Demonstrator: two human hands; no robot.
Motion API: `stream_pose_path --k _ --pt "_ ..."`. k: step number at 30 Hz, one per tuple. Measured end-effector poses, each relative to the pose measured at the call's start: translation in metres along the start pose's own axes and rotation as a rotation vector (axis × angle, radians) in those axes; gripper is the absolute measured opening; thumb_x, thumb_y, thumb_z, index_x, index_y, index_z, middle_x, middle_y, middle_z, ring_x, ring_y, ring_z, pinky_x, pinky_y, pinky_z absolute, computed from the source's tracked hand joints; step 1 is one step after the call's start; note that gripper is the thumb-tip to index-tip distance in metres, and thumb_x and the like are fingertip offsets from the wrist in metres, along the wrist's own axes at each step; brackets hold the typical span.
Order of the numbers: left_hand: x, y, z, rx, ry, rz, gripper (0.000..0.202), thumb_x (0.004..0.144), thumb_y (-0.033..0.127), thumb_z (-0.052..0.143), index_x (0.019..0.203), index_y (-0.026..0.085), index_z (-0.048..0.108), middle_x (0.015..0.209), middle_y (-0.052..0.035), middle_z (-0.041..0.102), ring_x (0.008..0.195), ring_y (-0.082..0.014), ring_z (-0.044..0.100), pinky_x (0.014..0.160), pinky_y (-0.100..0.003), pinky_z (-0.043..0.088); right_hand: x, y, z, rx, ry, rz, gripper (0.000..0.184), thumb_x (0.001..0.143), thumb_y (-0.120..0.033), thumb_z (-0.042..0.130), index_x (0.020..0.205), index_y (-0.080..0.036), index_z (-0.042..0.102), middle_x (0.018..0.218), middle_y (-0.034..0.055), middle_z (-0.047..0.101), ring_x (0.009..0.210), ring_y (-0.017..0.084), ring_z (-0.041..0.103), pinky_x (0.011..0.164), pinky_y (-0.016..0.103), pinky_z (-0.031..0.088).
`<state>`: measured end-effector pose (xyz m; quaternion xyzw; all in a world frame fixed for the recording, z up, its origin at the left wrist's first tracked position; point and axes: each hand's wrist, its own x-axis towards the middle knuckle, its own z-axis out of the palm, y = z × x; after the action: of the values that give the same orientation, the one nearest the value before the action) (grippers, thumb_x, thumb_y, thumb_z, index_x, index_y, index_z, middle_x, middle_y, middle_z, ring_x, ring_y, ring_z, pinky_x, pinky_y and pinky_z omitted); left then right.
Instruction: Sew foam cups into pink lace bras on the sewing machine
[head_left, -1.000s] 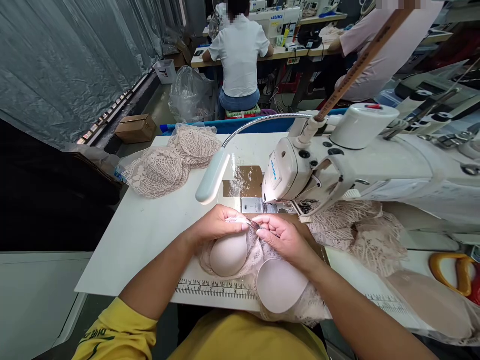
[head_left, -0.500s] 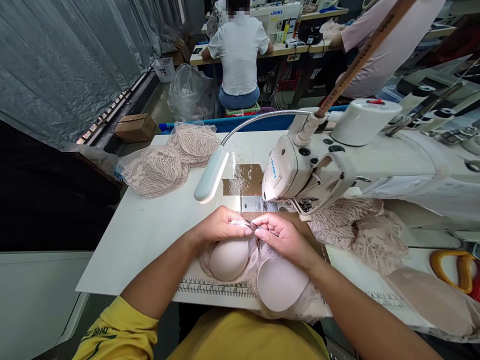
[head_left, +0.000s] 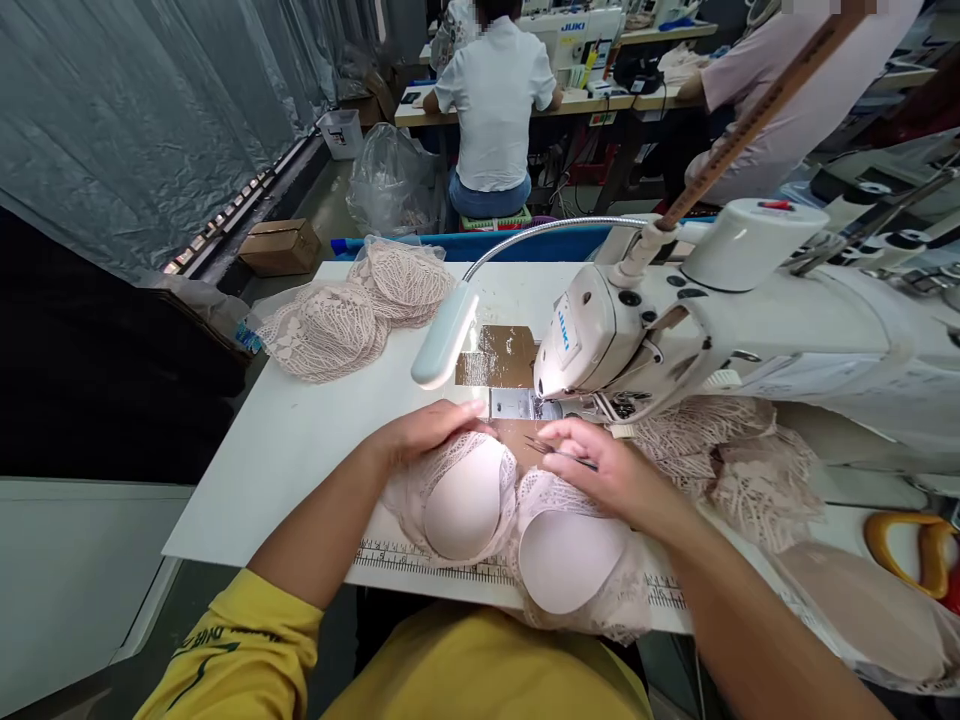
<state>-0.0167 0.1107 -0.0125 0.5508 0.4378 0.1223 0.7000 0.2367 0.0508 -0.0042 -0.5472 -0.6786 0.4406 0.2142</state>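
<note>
A beige lace bra with two padded cups [head_left: 469, 510] lies cup-side up at the near table edge, over a printed ruler strip. My left hand [head_left: 427, 432] rests on the top edge of the left cup, fingers fairly flat on the fabric. My right hand [head_left: 600, 472] sits above the right cup [head_left: 570, 545] and pinches thin metal tweezers [head_left: 559, 450], whose tips point left toward the cup join. A white Juki sewing machine head [head_left: 592, 335] stands just behind my hands.
A gooseneck lamp [head_left: 444, 335] hangs over the table [head_left: 300, 440]. Lace cups [head_left: 352, 305] are piled far left, and more lace fabric [head_left: 735, 465] lies right under the machine arm. Orange-handled scissors [head_left: 915, 545] lie far right. Other people sit at machines behind.
Both hands have moved apart and up from the cup join; the bra now lies flatter and slightly further onto the table. The view shifted a little.
</note>
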Motion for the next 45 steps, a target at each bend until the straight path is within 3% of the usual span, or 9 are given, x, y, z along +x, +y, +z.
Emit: stream_pose_path --k 9,14,20,25,29,32,35,39,45 --pt "-0.007 -0.005 -0.017 0.104 0.048 -0.017 0.067 0.081 0.071 0.044 0.099 0.013 0.073 0.090 -0.0070 0.068 0.065 -0.0119 0.050 0.057 -0.025 0.032 -0.059 0.029 -0.011 -0.450 -0.076 0.100 0.027 0.084 -0.047 0.052 0.076 -0.023 0.059 0.069 0.0012 0.064 0.064 0.019 0.059 0.055 0.027 0.042" --pt "-0.021 0.008 -0.001 0.509 -0.116 0.022 0.022 0.063 0.032 0.073 0.066 0.015 0.059 0.062 0.0029 0.055 0.059 -0.0123 0.047 0.054 -0.025 0.030 -0.058 0.018 -0.001 -0.377 0.032 -0.050 0.029 0.091 -0.043 0.041 0.084 -0.022 0.059 0.090 0.0064 0.066 0.085 0.022 0.062 0.073 0.031 0.049" --pt "-0.066 0.003 -0.002 0.898 0.043 0.115 0.023 0.065 0.020 0.054 0.056 0.019 0.033 0.053 0.0048 0.036 0.050 -0.0106 0.032 0.049 -0.028 0.019 -0.028 -0.022 0.020 -0.067 -0.094 0.004 0.033 0.093 -0.045 0.037 0.105 -0.025 0.060 0.084 0.0037 0.069 0.077 0.022 0.066 0.073 0.035 0.054" --pt "-0.118 -0.002 -0.041 0.951 0.420 0.178 0.015 0.076 0.026 0.047 0.064 0.019 0.040 0.063 0.0024 0.048 0.058 -0.0139 0.046 0.053 -0.026 0.027 0.031 -0.063 0.066 0.144 -0.073 -0.269 0.030 0.092 -0.041 0.044 0.110 -0.027 0.062 0.114 0.0044 0.067 0.107 0.023 0.062 0.094 0.039 0.050" --pt "-0.143 0.032 -0.091 1.160 1.010 0.242 0.015 0.084 0.028 0.041 0.077 0.019 0.051 0.072 -0.0033 0.058 0.068 -0.0199 0.055 0.060 -0.029 0.036 0.110 -0.105 0.087 0.119 0.226 -0.582 0.038 0.093 -0.040 0.042 0.124 -0.023 0.057 0.128 0.0089 0.060 0.124 0.024 0.051 0.109 0.045 0.037" --pt "-0.141 0.060 -0.132 1.261 1.226 0.470 0.015 0.085 0.025 0.040 0.089 0.018 0.053 0.106 -0.0111 0.064 0.099 -0.0251 0.059 0.082 -0.036 0.044 0.168 -0.129 0.090 0.130 0.497 -0.803 0.040 0.095 -0.034 0.036 0.130 -0.022 0.052 0.134 0.0097 0.054 0.130 0.022 0.045 0.111 0.043 0.034" --pt "-0.116 0.061 -0.162 1.303 1.147 0.601 0.010 0.081 0.021 0.044 0.085 0.017 0.052 0.137 -0.0145 0.050 0.134 -0.0277 0.038 0.107 -0.043 0.031 0.207 -0.133 0.090 -0.084 0.495 -0.777 0.041 0.095 -0.023 0.030 0.131 -0.018 0.050 0.146 0.0115 0.042 0.137 0.022 0.035 0.114 0.043 0.030" --pt "-0.067 0.024 -0.174 1.198 0.870 0.381 0.008 0.077 0.026 0.054 0.078 0.018 0.054 0.141 -0.0112 0.048 0.138 -0.0316 0.030 0.111 -0.050 0.027 0.223 -0.108 0.094 -0.233 0.388 -0.665 0.042 0.092 -0.015 0.030 0.127 -0.008 0.052 0.141 0.0198 0.047 0.134 0.027 0.040 0.110 0.046 0.033" --pt "-0.046 0.001 -0.168 1.091 0.916 0.378 0.057 0.074 0.048 0.064 0.120 0.016 0.051 0.142 -0.0141 0.045 0.136 -0.0336 0.033 0.113 -0.047 0.024 0.176 -0.081 0.089 -0.369 0.205 -0.592 0.040 0.084 -0.010 0.041 0.121 -0.014 0.055 0.140 0.0156 0.049 0.132 0.027 0.042 0.108 0.046 0.035"
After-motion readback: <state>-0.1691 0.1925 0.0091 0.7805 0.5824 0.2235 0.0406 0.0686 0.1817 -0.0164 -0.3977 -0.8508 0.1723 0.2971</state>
